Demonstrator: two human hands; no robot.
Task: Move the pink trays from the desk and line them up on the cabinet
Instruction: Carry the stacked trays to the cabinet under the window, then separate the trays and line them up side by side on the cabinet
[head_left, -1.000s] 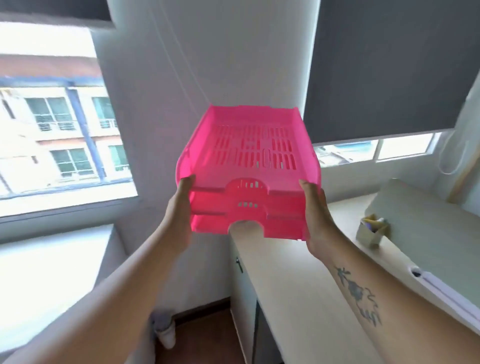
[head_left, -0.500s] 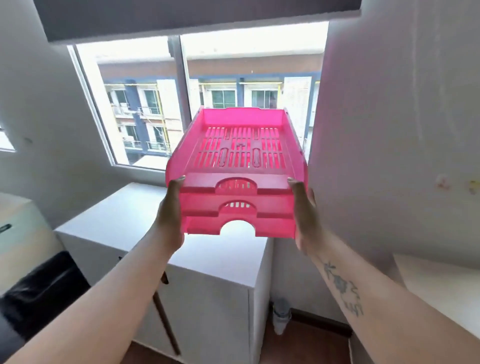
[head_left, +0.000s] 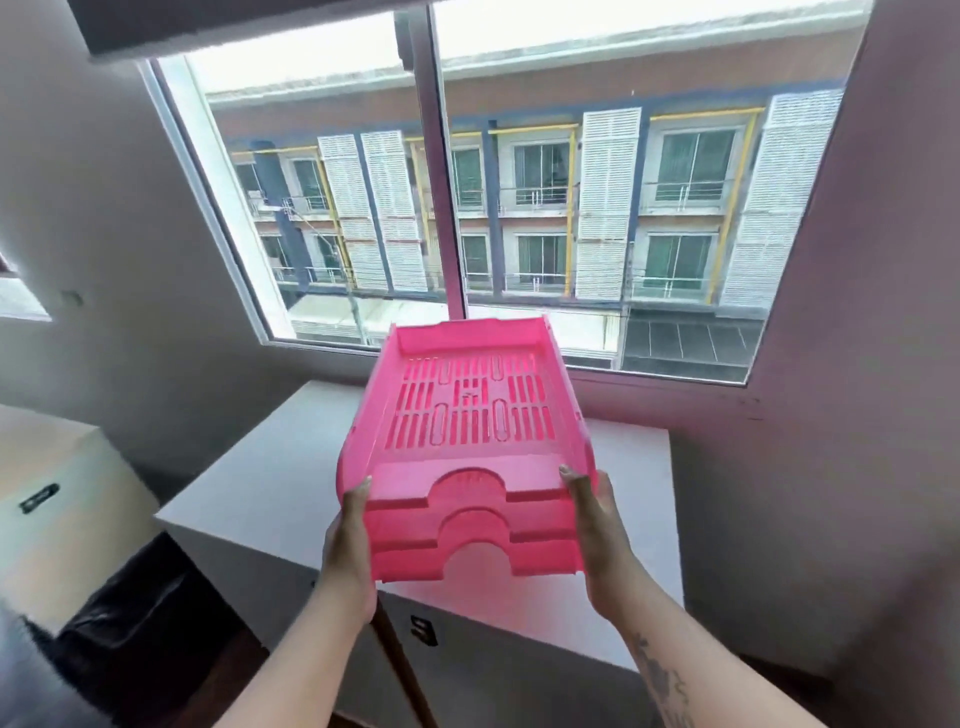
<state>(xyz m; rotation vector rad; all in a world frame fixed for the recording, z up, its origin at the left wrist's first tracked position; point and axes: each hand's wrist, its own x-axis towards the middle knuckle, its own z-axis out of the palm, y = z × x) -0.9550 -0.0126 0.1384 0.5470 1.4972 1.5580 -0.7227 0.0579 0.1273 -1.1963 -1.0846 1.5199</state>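
Observation:
I hold a nested stack of three pink slotted trays in the air, above the top of a white cabinet that stands under the window. My left hand grips the stack's left front corner. My right hand grips its right front corner. The stack tilts down at the front, with the cut-out fronts toward me. The trays' undersides and the cabinet top beneath them are hidden.
A large window is behind the cabinet. A wall closes in on the right. To the left stands a lower cream unit with a dark bag between it and the cabinet. A wooden stick leans against the cabinet front.
I have turned left from the desk to the cabinet under the window. The tray stack, still in both hands, has come lower and now hangs over the cabinet top.

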